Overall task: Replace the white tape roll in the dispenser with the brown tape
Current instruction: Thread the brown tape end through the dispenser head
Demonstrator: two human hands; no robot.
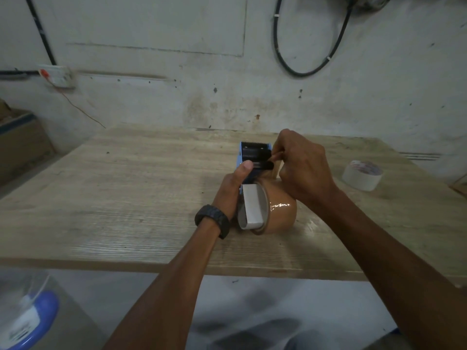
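Observation:
A blue tape dispenser [254, 154] with a black toothed blade at its far end lies over the middle of the wooden table [126, 193]. A brown tape roll [280, 213] sits on its hub, with the white handle [252, 207] beside it. My left hand [233, 190] grips the dispenser from the left, thumb on the black roller. My right hand [300, 168] pinches the brown tape's free end at the dispenser's right side, near the blade. The white tape roll [362, 175] lies apart on the table at the right.
A cardboard box [17, 142] stands at the left beyond the table. A clear bottle with a blue base [27, 317] is at the lower left, below the table's front edge. A black cable [310, 41] loops on the wall behind.

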